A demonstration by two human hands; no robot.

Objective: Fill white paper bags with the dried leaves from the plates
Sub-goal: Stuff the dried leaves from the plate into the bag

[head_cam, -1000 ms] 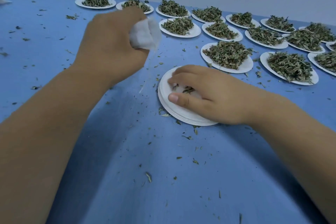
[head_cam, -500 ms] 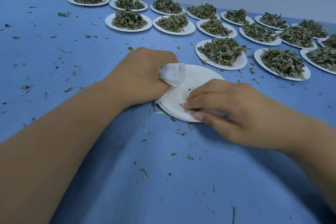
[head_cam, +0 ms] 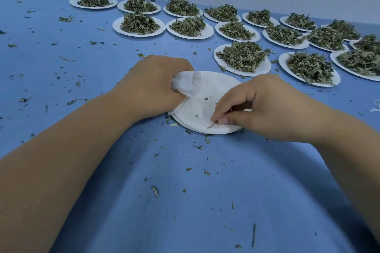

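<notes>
A white paper bag (head_cam: pixel 188 84) is gripped in my left hand (head_cam: pixel 152 86), which rests at the left edge of a stack of white paper plates (head_cam: pixel 207 109) in the middle of the blue table. Only a few leaf crumbs lie on the top plate. My right hand (head_cam: pixel 261 109) reaches over the plate's right side, and its thumb and fingertips pinch a small dried leaf scrap (head_cam: pixel 211 125) near the front rim. Several plates heaped with dried green leaves (head_cam: pixel 242 57) stand behind.
The blue tablecloth (head_cam: pixel 185 191) is strewn with loose leaf bits. Rows of leaf-filled plates (head_cam: pixel 139 24) run along the back and right, up to a pale wall. A small white scrap (head_cam: pixel 375 107) lies at the right edge.
My left hand came down with the bag from above the table to the plate stack's left edge. My right hand shifted toward the front rim and pinched a leaf scrap.
</notes>
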